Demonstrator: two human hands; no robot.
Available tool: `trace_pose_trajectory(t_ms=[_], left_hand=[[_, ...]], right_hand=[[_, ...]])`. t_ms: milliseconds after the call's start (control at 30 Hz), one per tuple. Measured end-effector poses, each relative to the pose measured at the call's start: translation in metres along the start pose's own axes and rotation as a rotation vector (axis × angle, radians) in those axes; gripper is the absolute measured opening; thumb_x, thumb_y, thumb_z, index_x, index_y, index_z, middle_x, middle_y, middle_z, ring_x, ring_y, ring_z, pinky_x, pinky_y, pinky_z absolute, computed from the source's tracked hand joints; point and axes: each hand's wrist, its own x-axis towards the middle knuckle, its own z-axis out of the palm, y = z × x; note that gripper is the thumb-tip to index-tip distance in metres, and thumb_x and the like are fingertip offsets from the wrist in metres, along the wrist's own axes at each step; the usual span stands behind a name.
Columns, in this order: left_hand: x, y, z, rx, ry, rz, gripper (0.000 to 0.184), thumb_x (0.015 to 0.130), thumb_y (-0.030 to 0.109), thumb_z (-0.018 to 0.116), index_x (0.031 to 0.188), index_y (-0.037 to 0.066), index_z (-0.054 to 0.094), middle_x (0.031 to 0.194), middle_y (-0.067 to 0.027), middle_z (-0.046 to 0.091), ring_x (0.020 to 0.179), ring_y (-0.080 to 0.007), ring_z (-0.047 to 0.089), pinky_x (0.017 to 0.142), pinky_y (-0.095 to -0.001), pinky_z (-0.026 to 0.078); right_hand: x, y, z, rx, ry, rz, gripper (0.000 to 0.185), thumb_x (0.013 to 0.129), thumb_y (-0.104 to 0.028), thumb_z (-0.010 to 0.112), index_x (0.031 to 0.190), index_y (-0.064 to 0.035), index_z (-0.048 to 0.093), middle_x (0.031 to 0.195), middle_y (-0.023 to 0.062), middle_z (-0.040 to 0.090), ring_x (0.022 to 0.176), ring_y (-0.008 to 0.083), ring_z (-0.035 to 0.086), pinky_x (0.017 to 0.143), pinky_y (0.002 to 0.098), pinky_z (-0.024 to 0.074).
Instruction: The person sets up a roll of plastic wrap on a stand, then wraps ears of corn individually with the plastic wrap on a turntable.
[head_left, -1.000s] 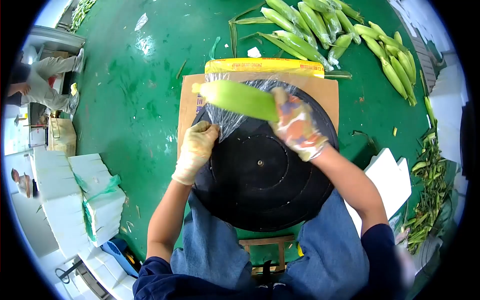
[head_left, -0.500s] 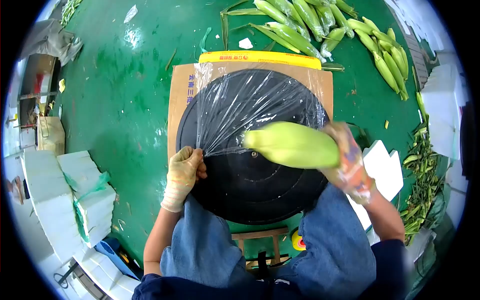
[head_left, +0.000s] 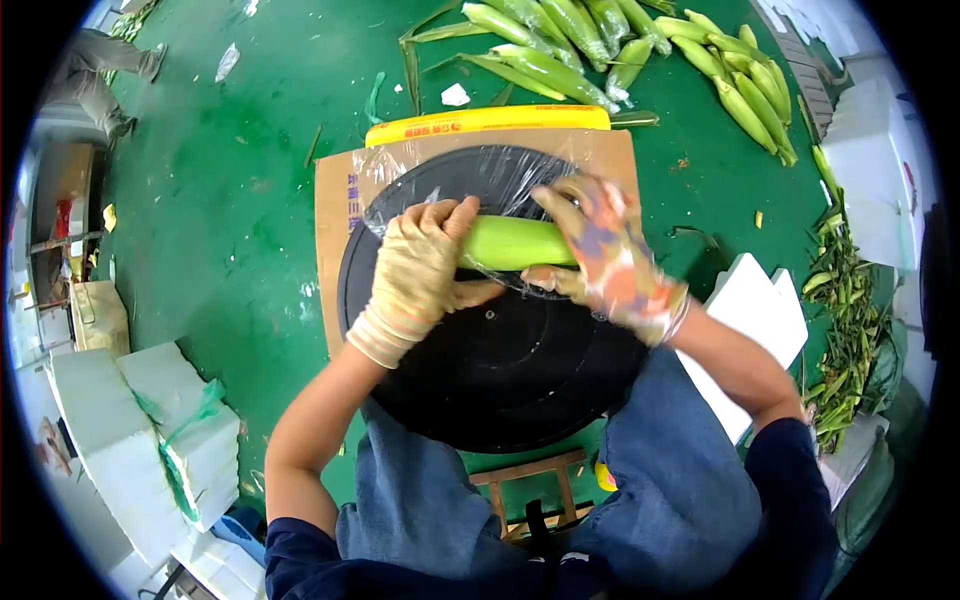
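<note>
A green ear of corn point(head_left: 515, 243) in its husk lies crosswise over a round black lid-like board point(head_left: 480, 385), with clear plastic film point(head_left: 400, 172) under and around it. My left hand point(head_left: 418, 265), in a pale glove, grips the left end of the corn. Around the right end closes my right hand point(head_left: 605, 250), in a patterned glove. The film stretches from the corn toward a yellow printed box point(head_left: 490, 122) behind the board. Both ends of the ear are hidden by my fingers.
Beneath the board lies cardboard point(head_left: 335, 220). Film-wrapped ears point(head_left: 550, 70) and more ears of corn point(head_left: 750, 90) lie on the green floor beyond. White foam blocks point(head_left: 150, 420) stand left, white foam point(head_left: 755, 320) right, near husk scraps point(head_left: 845, 310). Another person's legs point(head_left: 95, 80) show upper left.
The corn has moved left and down onto the film, and my left hand has gone from pinching the film's edge to holding the corn. A person's legs show more clearly at upper left.
</note>
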Motion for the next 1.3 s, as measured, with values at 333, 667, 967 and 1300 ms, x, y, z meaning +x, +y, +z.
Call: trace_pose_trajectory(t_ms=[333, 667, 967, 1300], left_hand=[[0.008, -0.008, -0.018, 0.212, -0.291, -0.059, 0.045, 0.059, 0.037, 0.084, 0.085, 0.008, 0.062, 0.087, -0.0127, 0.063, 0.085, -0.0295, 0.063, 0.076, -0.0399, 0.051], [-0.044, 0.044, -0.032, -0.123, -0.566, -0.387, 0.054, 0.063, 0.037, 0.084, 0.098, 0.002, 0.062, 0.088, -0.0154, 0.065, 0.087, -0.0342, 0.065, 0.079, -0.0410, 0.053], [0.009, -0.044, 0.027, -0.005, -0.122, 0.090, 0.082, 0.061, 0.036, 0.084, 0.127, 0.002, 0.049, 0.123, -0.0211, 0.054, 0.107, -0.0367, 0.055, 0.093, -0.0424, 0.046], [-0.074, 0.063, -0.020, -1.320, -1.273, -1.132, 0.051, 0.084, 0.058, 0.065, 0.099, 0.009, 0.067, 0.059, -0.0015, 0.059, 0.037, -0.0111, 0.050, 0.032, -0.0257, 0.037]], right_hand=[[-0.060, 0.072, 0.000, -0.121, 0.478, 0.259, 0.010, 0.082, -0.004, 0.058, 0.089, -0.0084, 0.062, 0.080, 0.0093, 0.060, 0.069, 0.0280, 0.062, 0.055, 0.0373, 0.0480], [-0.071, -0.025, 0.019, 0.176, -0.079, 0.028, 0.059, 0.083, -0.038, 0.063, 0.120, 0.0072, 0.053, 0.118, 0.0218, 0.054, 0.106, 0.0370, 0.054, 0.091, 0.0448, 0.0436], [0.106, 0.027, 0.070, 0.426, -0.507, -0.330, 0.048, 0.097, -0.035, 0.044, 0.133, -0.0041, 0.047, 0.119, 0.0232, 0.055, 0.110, 0.0310, 0.057, 0.097, 0.0461, 0.0406], [0.036, 0.000, 0.062, 0.078, -0.180, -0.564, 0.077, 0.091, -0.059, 0.046, 0.138, 0.0018, 0.046, 0.149, 0.0162, 0.039, 0.139, 0.0301, 0.035, 0.112, 0.0405, 0.0285]])
